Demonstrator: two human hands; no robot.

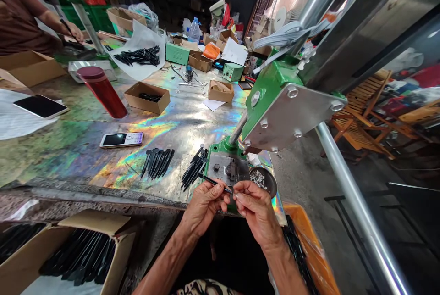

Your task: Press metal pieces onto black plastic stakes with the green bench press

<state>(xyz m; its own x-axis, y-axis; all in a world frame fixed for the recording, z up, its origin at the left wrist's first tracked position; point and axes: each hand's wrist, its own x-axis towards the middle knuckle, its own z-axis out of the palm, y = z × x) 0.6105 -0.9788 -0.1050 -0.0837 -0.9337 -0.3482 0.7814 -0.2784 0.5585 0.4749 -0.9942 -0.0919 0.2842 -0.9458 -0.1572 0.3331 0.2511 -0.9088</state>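
Observation:
A slim black plastic stick (208,179) lies across the fingers of my left hand (206,203), which is closed on it. My right hand (255,205) pinches at the stick's right end; whatever is between those fingertips is too small to make out. Just beyond the hands stands the green press (225,146), with a metal fixture (233,169) on its base. A round dish (271,184) of small shiny metal parts sits right of the fixture. To the left lie a pile of black sticks (194,166) and a second, fanned-out pile (157,163).
The press head (278,111) overhangs at the right. A phone (121,139), a red tumbler (103,92) and a small carton (147,97) stand on the table. Boxes of black sticks (82,253) sit below left, an orange crate (309,244) below right. Another person's hand (73,31) works far left.

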